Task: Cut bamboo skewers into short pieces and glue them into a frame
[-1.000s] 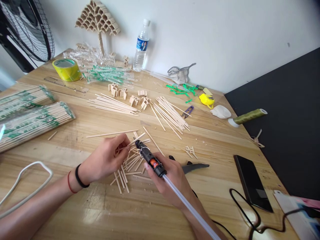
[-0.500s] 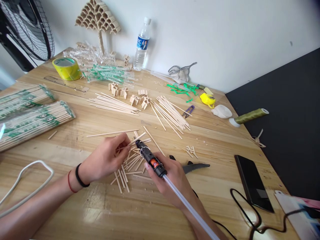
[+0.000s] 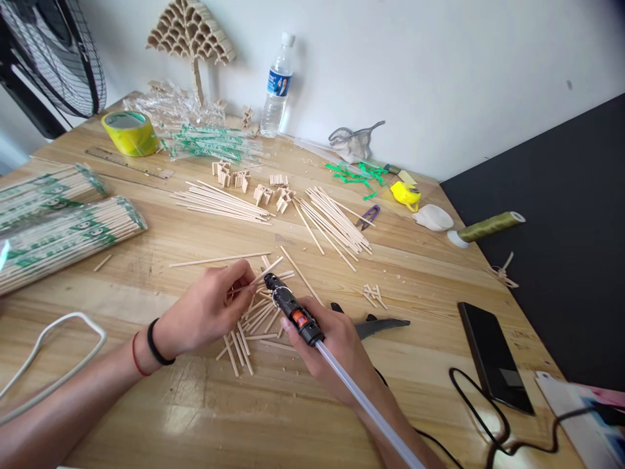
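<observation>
The left hand (image 3: 209, 306) has its fingers clamped on a short pale wooden stick (image 3: 270, 269), over loose sticks on the counter (image 3: 146, 410); its far fingers are hidden. The right hand's (image 3: 334, 345) fingers wrap a black glue gun (image 3: 293, 309) (nozzle beside the stick), hiding its grip. The blue bottle label's (image 3: 278, 84) writing is illegible.
</observation>
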Demonstrator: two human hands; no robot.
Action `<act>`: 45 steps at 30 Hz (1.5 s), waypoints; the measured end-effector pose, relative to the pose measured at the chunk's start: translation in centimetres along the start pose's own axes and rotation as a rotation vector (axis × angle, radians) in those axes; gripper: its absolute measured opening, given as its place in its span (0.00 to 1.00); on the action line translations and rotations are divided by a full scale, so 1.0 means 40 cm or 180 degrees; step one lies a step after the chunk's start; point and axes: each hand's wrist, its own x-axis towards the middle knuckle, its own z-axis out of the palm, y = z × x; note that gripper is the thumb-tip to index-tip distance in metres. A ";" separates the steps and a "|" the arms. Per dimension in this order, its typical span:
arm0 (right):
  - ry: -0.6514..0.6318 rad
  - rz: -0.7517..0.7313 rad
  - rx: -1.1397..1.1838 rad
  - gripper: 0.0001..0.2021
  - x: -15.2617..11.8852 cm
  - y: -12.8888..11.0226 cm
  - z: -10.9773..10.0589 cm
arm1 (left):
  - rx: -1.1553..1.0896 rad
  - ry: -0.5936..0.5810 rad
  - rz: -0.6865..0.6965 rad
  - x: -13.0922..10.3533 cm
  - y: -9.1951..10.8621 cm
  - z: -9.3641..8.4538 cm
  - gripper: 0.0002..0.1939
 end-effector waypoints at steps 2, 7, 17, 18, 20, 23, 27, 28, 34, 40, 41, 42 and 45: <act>-0.0009 0.0015 -0.0013 0.03 0.001 -0.002 0.000 | -0.0001 -0.0005 -0.0017 -0.001 -0.002 0.001 0.10; -0.0068 0.0030 -0.0006 0.03 0.001 -0.006 -0.002 | -0.0011 -0.0045 -0.0033 -0.001 -0.003 0.003 0.10; -0.0053 -0.0018 -0.0009 0.04 -0.001 -0.005 0.000 | 0.0017 -0.0075 -0.0027 -0.003 0.001 0.003 0.10; -0.0057 -0.0015 -0.0010 0.03 -0.001 -0.004 0.000 | 0.0019 -0.0072 -0.0026 -0.004 0.001 0.004 0.10; -0.0079 -0.0006 -0.0006 0.04 -0.002 -0.002 0.001 | 0.0029 -0.0066 -0.0025 -0.003 0.001 0.004 0.10; -0.0115 0.0005 -0.0003 0.04 -0.002 0.002 0.001 | 0.0031 -0.0070 -0.0024 -0.001 0.003 0.003 0.10; -0.0184 0.0054 -0.0008 0.04 0.000 -0.001 0.001 | 0.0083 -0.0067 0.0008 0.001 0.002 0.004 0.10; -0.0217 0.0071 0.0004 0.04 0.000 -0.003 0.001 | 0.0096 -0.0070 0.0019 0.001 0.001 0.004 0.10; -0.0345 0.0134 0.0090 0.04 0.003 -0.008 -0.001 | 0.0141 -0.0099 0.0069 0.002 -0.002 0.006 0.11; -0.0360 0.0135 0.0117 0.04 -0.001 -0.002 0.002 | 0.0152 -0.0120 0.0094 0.000 -0.003 0.006 0.10; -0.0362 0.0139 0.0114 0.04 -0.001 -0.001 0.002 | 0.0157 -0.0120 0.0098 0.000 -0.003 0.007 0.10; -0.0365 0.0145 0.0102 0.04 -0.002 -0.001 0.003 | 0.0164 -0.0114 0.0102 0.000 -0.004 0.007 0.10; -0.0368 0.0165 0.0081 0.04 -0.002 -0.001 0.004 | 0.0165 -0.0115 0.0105 0.001 -0.005 0.008 0.10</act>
